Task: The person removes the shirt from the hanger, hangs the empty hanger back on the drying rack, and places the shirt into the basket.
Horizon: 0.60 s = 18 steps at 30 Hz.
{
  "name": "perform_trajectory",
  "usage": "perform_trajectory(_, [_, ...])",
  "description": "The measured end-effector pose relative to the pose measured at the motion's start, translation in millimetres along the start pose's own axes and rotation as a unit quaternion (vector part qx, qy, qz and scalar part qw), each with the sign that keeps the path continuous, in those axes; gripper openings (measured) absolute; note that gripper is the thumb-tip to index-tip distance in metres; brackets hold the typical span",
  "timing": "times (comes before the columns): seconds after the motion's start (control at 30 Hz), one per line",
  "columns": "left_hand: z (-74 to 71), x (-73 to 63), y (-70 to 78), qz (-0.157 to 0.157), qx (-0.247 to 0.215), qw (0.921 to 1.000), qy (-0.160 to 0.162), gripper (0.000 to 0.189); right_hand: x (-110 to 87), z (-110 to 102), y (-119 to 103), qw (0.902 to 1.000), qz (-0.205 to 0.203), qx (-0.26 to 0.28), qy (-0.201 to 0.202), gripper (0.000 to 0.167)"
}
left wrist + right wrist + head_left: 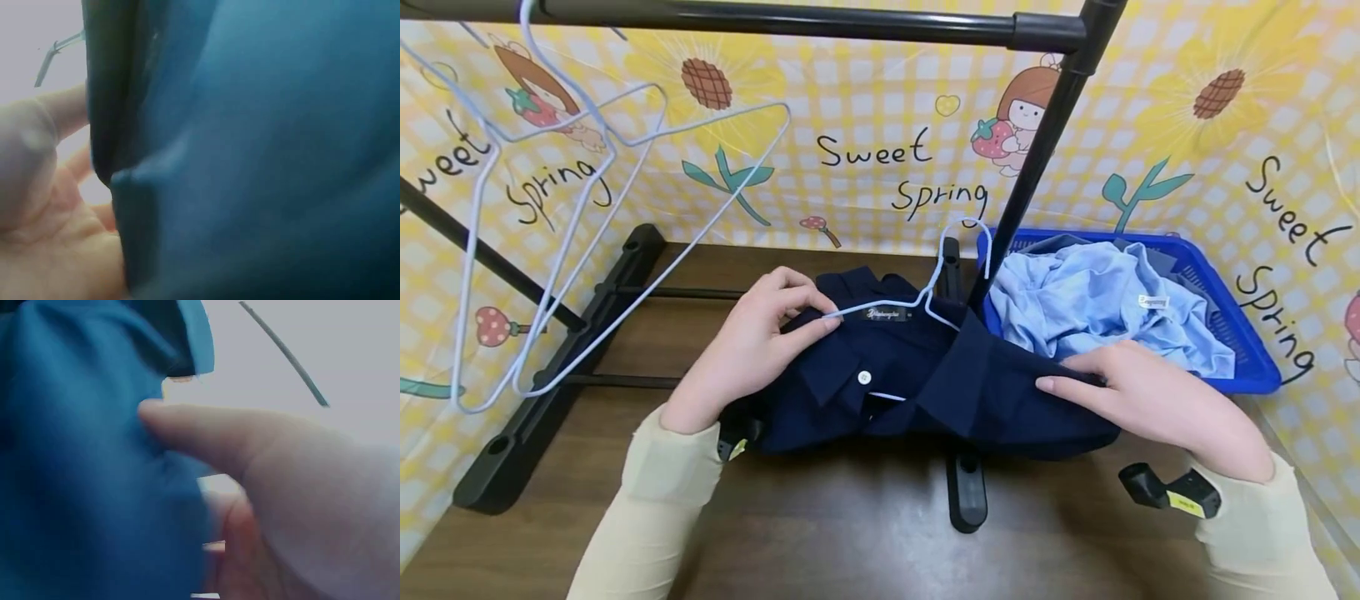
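Observation:
A navy blue button-up shirt (970, 392) is held up between both hands in the head view, its collar label and one white button showing. Inside its neck sits a light blue wire hanger (923, 297), hook upward; most of its lower frame is hidden by cloth. At the left shoulder, my left hand (737, 350) pinches the hanger's arm between thumb and fingers, close against the fabric. My right hand (1157, 400) pinches the shirt's other shoulder, thumb on top. Blurred shirt cloth (281, 156) fills much of the left wrist view. The right wrist view shows the thumb (194, 428) pressing the cloth.
A black garment rack has its top bar (850, 23) across the view and a post (1037, 158) behind the shirt. Light blue hangers (700, 242) hang at left. A blue basket (1255, 367) of light blue clothes (1090, 292) stands at right on the brown floor (820, 525).

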<state>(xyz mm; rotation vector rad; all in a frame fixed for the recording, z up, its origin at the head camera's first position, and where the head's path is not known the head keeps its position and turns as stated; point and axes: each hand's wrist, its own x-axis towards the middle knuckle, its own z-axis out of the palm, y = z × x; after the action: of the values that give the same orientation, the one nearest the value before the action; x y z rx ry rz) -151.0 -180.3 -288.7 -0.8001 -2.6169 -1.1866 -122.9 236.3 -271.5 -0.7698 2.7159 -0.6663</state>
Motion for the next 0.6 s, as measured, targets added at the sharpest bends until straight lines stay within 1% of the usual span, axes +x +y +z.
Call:
perform_trajectory(0.07, [5.3, 0.5, -0.7, 0.0, 0.011, 0.9997, 0.023, 0.004, 2.2, -1, -3, 0.9995, -0.002, -0.015, 0.029, 0.032])
perform_trajectory(0.13, [8.9, 0.8, -0.3, 0.005, 0.009, 0.9993, 0.036, 0.006, 4.1, -2, -7, 0.9966, -0.024, -0.017, 0.077, 0.04])
perform_trajectory(0.17, [10.2, 0.8, 0.3, 0.008, 0.009, 0.9991, 0.041, 0.007, 5.1, -2, -9, 0.9936, -0.039, -0.014, 0.105, 0.042])
perform_trajectory(0.2, [11.3, 0.7, 1.1, 0.011, 0.01, 0.9988, 0.046, 0.008, 6.9, -2, -12, 0.9896, -0.055, -0.007, 0.133, 0.042])
perform_trajectory(0.27, [13.3, 0.6, 2.7, 0.018, 0.009, 0.9983, 0.056, 0.01, 11.3, -1, -17, 0.9776, -0.096, 0.005, 0.187, 0.04])
perform_trajectory(0.3, [14.5, 0.6, 3.8, 0.021, 0.007, 0.9981, 0.058, 0.01, 14.3, 0, -20, 0.9719, -0.113, 0.012, 0.206, 0.041])
perform_trajectory(0.33, [15.6, 0.7, 4.7, 0.023, 0.006, 0.9979, 0.061, 0.011, 17.4, 2, -23, 0.9675, -0.124, 0.019, 0.219, 0.041])
perform_trajectory(0.4, [17.8, 0.6, 6.5, 0.027, 0.005, 0.9974, 0.067, 0.012, 24.2, 7, -27, 0.9616, -0.14, 0.037, 0.233, 0.039])
perform_trajectory(0.5, [20.7, 0.4, 8.6, 0.029, 0.005, 0.9968, 0.074, 0.013, 33.6, 16, -32, 0.9594, -0.149, 0.064, 0.231, 0.036])
perform_trajectory(0.6, [22.7, -0.6, 9.6, 0.028, 0.007, 0.9965, 0.078, 0.011, 41.3, 24, -35, 0.9582, -0.146, 0.075, 0.235, 0.033])
